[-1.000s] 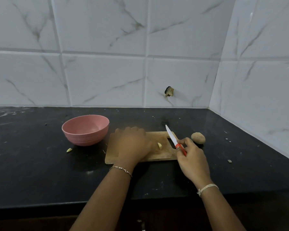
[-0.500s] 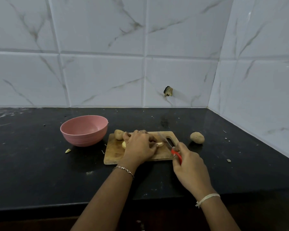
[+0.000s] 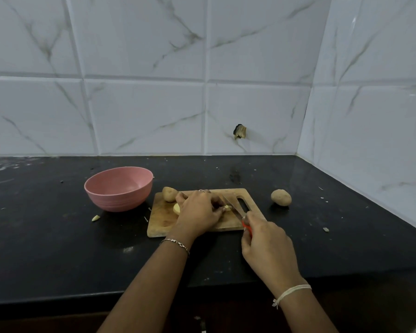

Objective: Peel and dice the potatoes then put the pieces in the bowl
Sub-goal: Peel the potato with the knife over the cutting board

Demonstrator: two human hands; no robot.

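A wooden cutting board [image 3: 163, 222] lies on the black counter. My left hand [image 3: 198, 212] sits over its middle and pinches a small pale potato piece [image 3: 227, 208] at the fingertips. A peeled yellow chunk [image 3: 176, 208] shows at the hand's left edge. An unpeeled potato [image 3: 169, 194] rests at the board's far left corner. My right hand [image 3: 267, 246] grips the red handle of a knife [image 3: 234, 207], whose blade lies across the board against the held piece. The pink bowl [image 3: 118, 191] stands left of the board. Another unpeeled potato [image 3: 281, 197] lies on the counter to the right.
A potato scrap [image 3: 95, 218] lies on the counter below the bowl, and small bits [image 3: 325, 229] are scattered at the right. White tiled walls close the back and right side. The counter's front edge [image 3: 58, 296] runs below my arms.
My left hand shifted right off the board's left part, uncovering the unpeeled potato and the peeled chunk. The knife came down from raised to lie against the piece under my fingers.
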